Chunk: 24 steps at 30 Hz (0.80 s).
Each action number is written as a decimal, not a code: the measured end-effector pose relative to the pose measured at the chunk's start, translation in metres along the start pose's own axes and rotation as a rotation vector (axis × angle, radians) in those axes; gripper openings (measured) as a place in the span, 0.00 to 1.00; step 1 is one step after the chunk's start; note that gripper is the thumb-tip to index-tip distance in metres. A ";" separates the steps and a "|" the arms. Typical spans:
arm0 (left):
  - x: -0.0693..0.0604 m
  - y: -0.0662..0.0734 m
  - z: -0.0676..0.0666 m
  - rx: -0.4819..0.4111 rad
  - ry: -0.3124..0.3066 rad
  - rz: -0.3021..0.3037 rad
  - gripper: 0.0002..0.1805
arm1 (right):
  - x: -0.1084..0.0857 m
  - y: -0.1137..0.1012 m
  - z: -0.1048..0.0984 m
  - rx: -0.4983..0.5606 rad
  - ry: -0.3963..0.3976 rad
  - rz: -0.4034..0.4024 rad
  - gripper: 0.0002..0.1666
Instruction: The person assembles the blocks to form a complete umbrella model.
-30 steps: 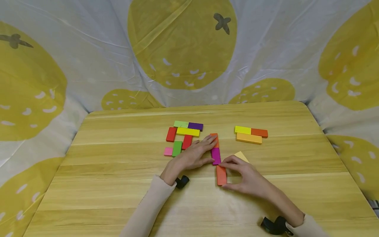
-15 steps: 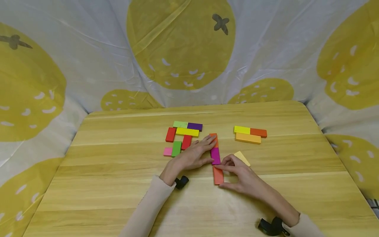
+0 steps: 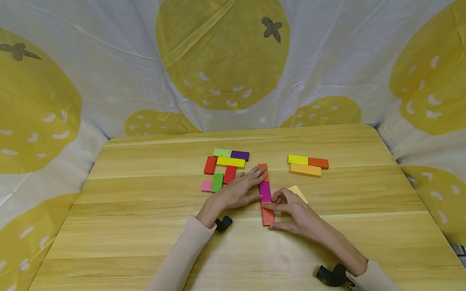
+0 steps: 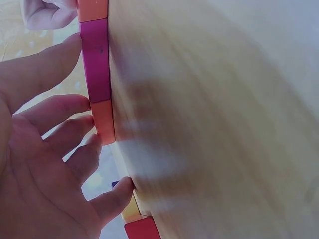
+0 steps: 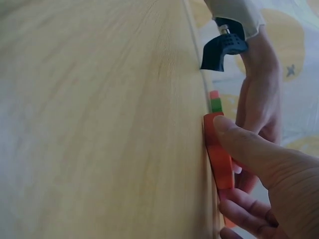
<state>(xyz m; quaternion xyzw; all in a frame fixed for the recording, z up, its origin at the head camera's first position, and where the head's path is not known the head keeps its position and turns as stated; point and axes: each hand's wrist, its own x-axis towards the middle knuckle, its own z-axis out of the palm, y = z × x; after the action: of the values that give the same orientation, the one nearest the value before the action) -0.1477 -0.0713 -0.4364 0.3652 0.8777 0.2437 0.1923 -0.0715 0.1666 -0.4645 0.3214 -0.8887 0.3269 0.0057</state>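
In the head view, three blocks lie end to end in a column on the wooden table. An orange block (image 3: 266,177) is farthest, a magenta block (image 3: 265,189) lies in the middle, and a coral-orange block (image 3: 268,218) is nearest. My left hand (image 3: 238,190) rests against the left side of the column, fingers extended on the orange block and thumb at the magenta block (image 4: 96,62). With thumb and index finger, my right hand (image 3: 296,213) pinches the coral-orange block by its two ends. That block (image 5: 221,159) shows beneath the thumb in the right wrist view.
A pale yellow block (image 3: 299,194) lies just behind my right hand. Farther right sit a yellow block (image 3: 297,159), a red-orange block (image 3: 318,163) and a light orange block (image 3: 305,169). Left of the column are several coloured blocks, including a long yellow one (image 3: 231,162) and a green one (image 3: 217,182).
My right hand has moved the coral-orange block left and slightly away, closing the gap to the magenta block's near end. My left hand has stayed in place.
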 end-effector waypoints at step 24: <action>-0.001 0.012 0.010 0.135 -0.091 -0.058 0.64 | 0.005 0.064 -0.063 -0.100 0.231 0.164 0.24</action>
<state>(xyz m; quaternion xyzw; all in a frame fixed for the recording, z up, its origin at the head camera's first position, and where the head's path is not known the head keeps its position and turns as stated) -0.1356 -0.0615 -0.4377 0.3624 0.8927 0.1615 0.2138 -0.1244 0.2378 -0.4507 0.2071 -0.9207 0.3162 0.0969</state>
